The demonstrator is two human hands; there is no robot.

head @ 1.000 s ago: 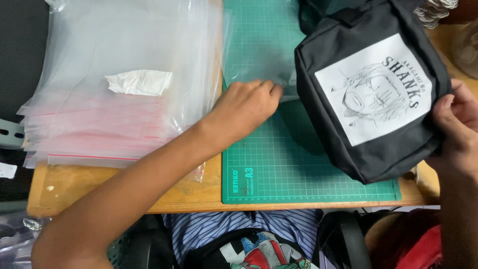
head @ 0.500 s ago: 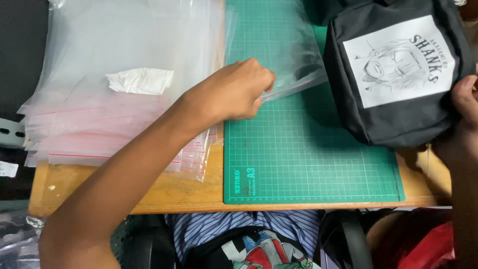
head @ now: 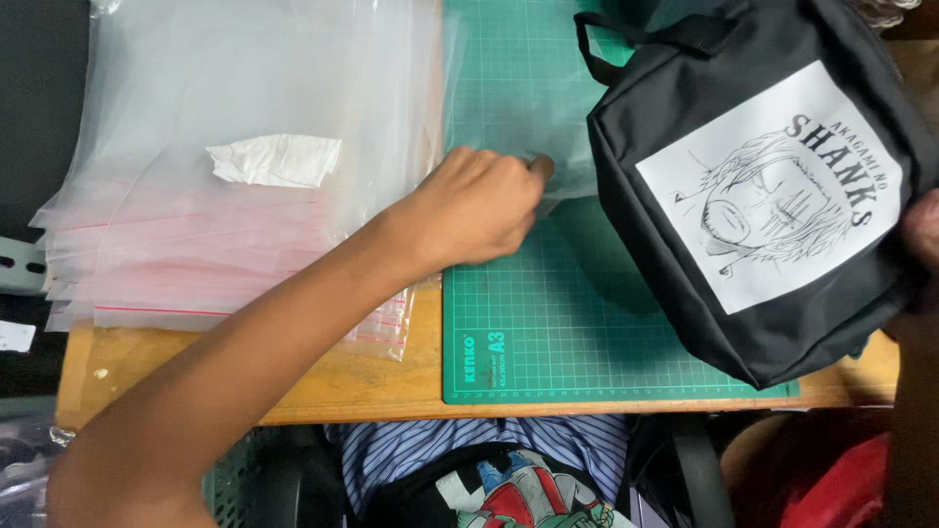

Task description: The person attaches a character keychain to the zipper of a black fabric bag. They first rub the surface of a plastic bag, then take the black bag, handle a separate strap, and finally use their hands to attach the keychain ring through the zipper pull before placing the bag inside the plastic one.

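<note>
My left hand point(head: 479, 205) is closed on the edge of a clear plastic bag point(head: 528, 117) that lies over the green cutting mat point(head: 567, 313). At the right edge of the view my right hand point(head: 919, 244) holds a black fabric bag point(head: 685, 196) with a white printed patch. The black bag hangs tilted above the right part of the mat, its handle loop at the top. The clear bag's far end runs under the black bag and is hidden there.
A thick stack of clear zip bags with red strips point(head: 245, 225) covers the left of the wooden table point(head: 342, 376), with a crumpled white paper point(head: 274, 159) on it. My lap in striped cloth point(head: 469, 455) shows below the table edge.
My left hand has drawn the clear bag's edge leftward and down on the mat. The black bag has shifted in my right hand, now larger and lower in view.
</note>
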